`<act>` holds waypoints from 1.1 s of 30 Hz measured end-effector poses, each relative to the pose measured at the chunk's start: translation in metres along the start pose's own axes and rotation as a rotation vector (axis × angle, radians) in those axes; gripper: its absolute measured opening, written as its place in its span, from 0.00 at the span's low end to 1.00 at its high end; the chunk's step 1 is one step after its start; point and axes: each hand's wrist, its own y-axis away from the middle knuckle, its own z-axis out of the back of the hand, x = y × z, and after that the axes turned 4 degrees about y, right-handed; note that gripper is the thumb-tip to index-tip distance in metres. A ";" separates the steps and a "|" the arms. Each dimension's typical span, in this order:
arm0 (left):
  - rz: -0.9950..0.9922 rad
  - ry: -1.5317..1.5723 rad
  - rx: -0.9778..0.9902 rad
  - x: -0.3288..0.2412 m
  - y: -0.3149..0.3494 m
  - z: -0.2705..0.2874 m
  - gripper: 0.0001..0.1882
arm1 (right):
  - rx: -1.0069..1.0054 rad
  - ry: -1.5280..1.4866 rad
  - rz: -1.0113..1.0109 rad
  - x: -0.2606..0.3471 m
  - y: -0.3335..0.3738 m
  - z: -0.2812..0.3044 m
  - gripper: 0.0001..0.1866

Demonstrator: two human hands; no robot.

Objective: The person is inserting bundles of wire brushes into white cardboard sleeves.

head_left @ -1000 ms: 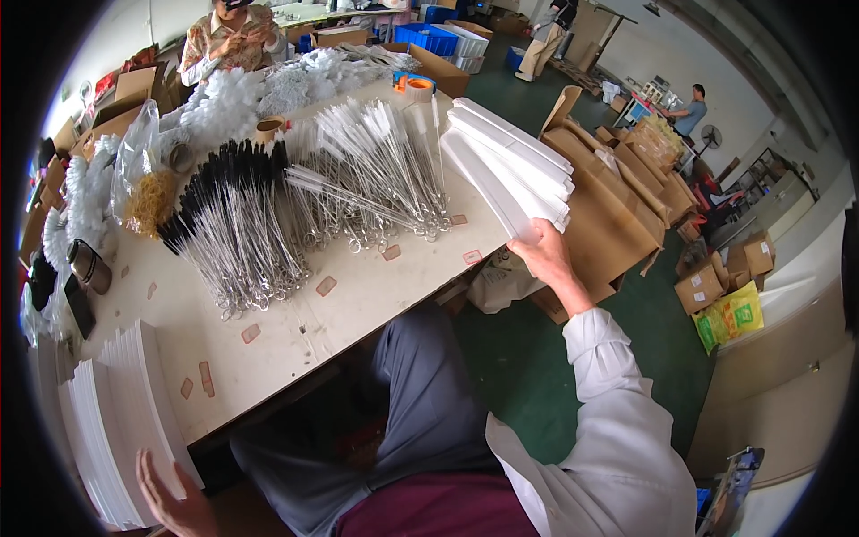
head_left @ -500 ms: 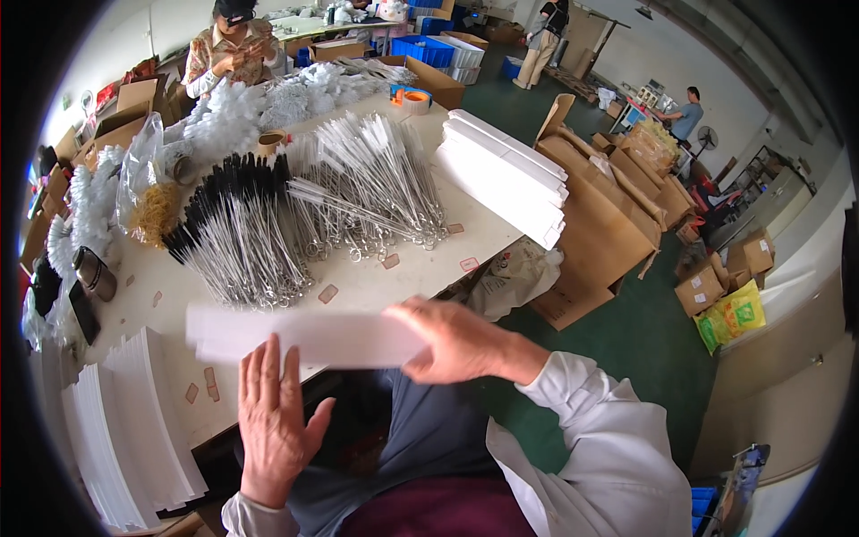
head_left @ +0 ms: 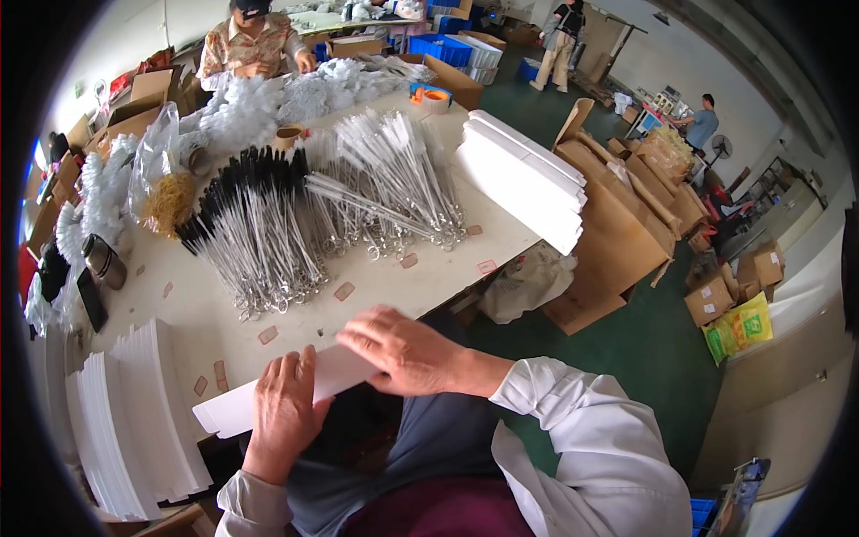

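My left hand is closed around a long, narrow white cardboard box, near its left end, at the table's front edge. At the other end my right hand grips it, fingers over the top. The box slants, its left end lower. Beyond my hands lie wire-handled brushes with ring ends, a pile with black bristles and a pile with white ones. Flat white cardboard pieces stand stacked to the left of my left hand.
Long white boxes are piled at the table's right corner, beside a large brown carton. Orange tape, a dark flask and a bag of yellow bands sit around the brushes. Across the table a person works.
The white box has tilted, its left end coming down. My left hand has gone from open fingers against it to a grip, and my right hand has shifted left.
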 end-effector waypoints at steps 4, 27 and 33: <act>0.107 -0.076 -0.086 0.010 -0.005 -0.009 0.36 | -0.194 0.166 -0.237 0.008 0.002 0.011 0.27; 0.104 -0.113 -0.105 0.020 -0.010 -0.038 0.36 | -0.345 -0.410 -0.707 0.002 0.019 -0.066 0.28; 0.055 -0.145 -0.099 0.023 -0.010 -0.038 0.37 | -0.217 -0.701 -0.859 0.005 0.014 -0.054 0.27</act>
